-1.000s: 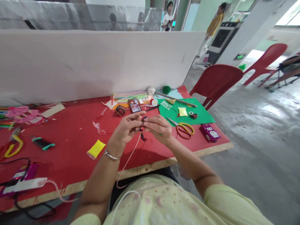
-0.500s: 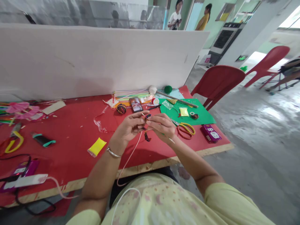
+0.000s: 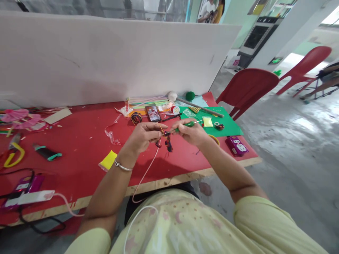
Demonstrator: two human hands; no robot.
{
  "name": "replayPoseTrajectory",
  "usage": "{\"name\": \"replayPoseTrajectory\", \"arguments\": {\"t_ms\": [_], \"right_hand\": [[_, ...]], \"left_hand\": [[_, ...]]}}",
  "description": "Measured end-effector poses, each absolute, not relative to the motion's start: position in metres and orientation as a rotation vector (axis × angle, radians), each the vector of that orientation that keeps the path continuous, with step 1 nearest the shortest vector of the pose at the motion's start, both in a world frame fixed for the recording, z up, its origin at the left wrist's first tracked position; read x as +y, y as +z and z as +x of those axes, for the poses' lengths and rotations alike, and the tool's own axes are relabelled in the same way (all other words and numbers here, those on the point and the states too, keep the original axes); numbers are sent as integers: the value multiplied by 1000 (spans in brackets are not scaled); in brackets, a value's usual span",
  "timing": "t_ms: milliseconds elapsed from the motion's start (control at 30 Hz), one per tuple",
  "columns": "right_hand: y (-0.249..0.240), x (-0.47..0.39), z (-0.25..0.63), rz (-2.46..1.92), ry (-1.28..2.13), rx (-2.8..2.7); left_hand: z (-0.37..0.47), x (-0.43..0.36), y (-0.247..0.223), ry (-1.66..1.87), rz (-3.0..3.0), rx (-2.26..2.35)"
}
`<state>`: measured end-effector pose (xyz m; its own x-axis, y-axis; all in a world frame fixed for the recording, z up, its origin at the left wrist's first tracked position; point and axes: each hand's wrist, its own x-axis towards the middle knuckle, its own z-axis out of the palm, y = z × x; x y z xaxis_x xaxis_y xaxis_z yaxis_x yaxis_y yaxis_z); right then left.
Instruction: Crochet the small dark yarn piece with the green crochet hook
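Note:
My left hand (image 3: pixel 147 135) pinches a small dark multicoloured crochet piece (image 3: pixel 168 143), which hangs below the fingertips above the red table. A strand of yarn rises over the left fingers. In my right hand (image 3: pixel 191 132) is a green-handled crochet hook (image 3: pixel 189 124), its thin tip reaching left to the crochet piece and its other end pointing right. Fingers hide the exact stitch. Behind my left hand lies a dark multicoloured yarn ball (image 3: pixel 136 118). A phone (image 3: pixel 153 113) with a lit screen sits just beyond both hands.
On the red table (image 3: pixel 79 141) lie a yellow packet (image 3: pixel 108 160), a teal-and-black cutter (image 3: pixel 47 151), yellow-handled scissors (image 3: pixel 14 155) and a purple box (image 3: pixel 236 145). A green sheet (image 3: pixel 230 131) bears small items. A white panel (image 3: pixel 106 60) stands behind; a red chair (image 3: pixel 249 88) is at right.
My right hand has turned and moved slightly right, so the hook's green handle now shows. The crochet piece hangs more visibly below my fingers. The whole view has shifted a little.

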<state>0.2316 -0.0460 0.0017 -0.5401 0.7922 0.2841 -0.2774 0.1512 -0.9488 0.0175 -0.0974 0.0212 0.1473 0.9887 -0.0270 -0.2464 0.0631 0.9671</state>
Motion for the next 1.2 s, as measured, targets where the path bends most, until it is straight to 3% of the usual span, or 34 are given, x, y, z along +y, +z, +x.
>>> {"name": "replayPoseTrajectory", "arguments": {"t_ms": [100, 233, 567, 800, 933, 1200], "right_hand": [[-27, -49, 213, -479, 1607, -1282], [-46, -55, 198, -476, 1278, -1260], [-37, -73, 193, -512, 756, -1401], [-40, -77, 193, -644, 408, -1523], [-46, -77, 185, -506, 118, -1513], [-38, -67, 208, -438, 531, -1626]], "left_hand": [[25, -97, 17, 1270, 940, 870], [26, -98, 15, 1339, 903, 837], [31, -91, 10, 1213, 724, 824], [53, -99, 1, 1640, 1029, 1150], [57, -99, 8, 1491, 729, 889], [23, -101, 17, 1214, 742, 896]]}}
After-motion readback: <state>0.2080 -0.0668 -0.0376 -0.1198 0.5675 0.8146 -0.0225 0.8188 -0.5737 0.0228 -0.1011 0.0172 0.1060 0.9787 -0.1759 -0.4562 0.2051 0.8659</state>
